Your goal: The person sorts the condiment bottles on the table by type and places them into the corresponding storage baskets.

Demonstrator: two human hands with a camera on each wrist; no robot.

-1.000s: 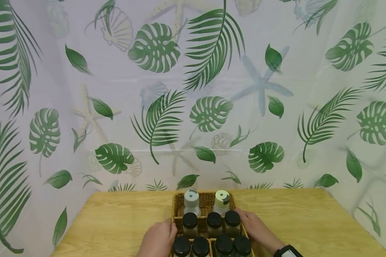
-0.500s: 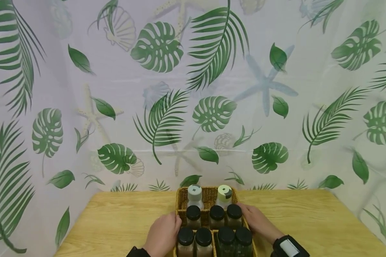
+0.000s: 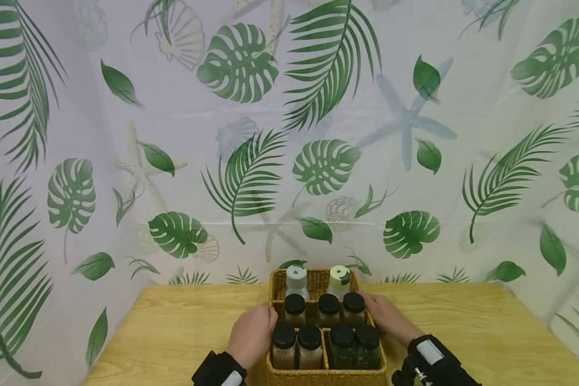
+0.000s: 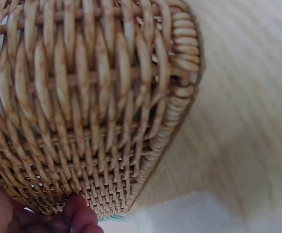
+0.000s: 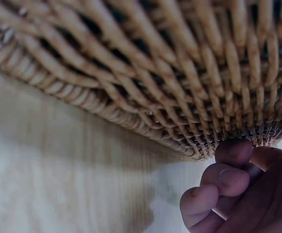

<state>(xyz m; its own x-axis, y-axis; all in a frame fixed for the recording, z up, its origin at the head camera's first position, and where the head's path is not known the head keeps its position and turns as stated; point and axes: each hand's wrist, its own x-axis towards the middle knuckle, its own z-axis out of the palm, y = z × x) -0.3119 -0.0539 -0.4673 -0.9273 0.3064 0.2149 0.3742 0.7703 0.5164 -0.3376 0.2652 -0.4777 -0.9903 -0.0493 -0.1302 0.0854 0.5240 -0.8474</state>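
Note:
A wicker basket (image 3: pixel 325 375) holds several black-lidded spice jars (image 3: pixel 310 336), plus a white-capped bottle (image 3: pixel 296 279) and a green-capped bottle (image 3: pixel 340 277) at its back. My left hand (image 3: pixel 253 332) grips the basket's left side and my right hand (image 3: pixel 388 319) grips its right side. In the left wrist view a fingertip (image 4: pixel 80 216) presses the woven wall (image 4: pixel 82 97) low down. Seen from the right wrist, curled fingers (image 5: pixel 228 177) hook at the basket's bottom edge (image 5: pixel 180 73). The basket seems raised a little off the table.
The wooden table (image 3: pixel 173 327) stretches to both sides of the basket. A leaf-printed curtain (image 3: pixel 318 161) closes the back and both sides. Black wrist-worn cameras (image 3: pixel 434 364) sit on both forearms.
The basket, held between both hands, has moved up and away from me; its far rim now overlaps the curtain. More of the front jars and both wrists show.

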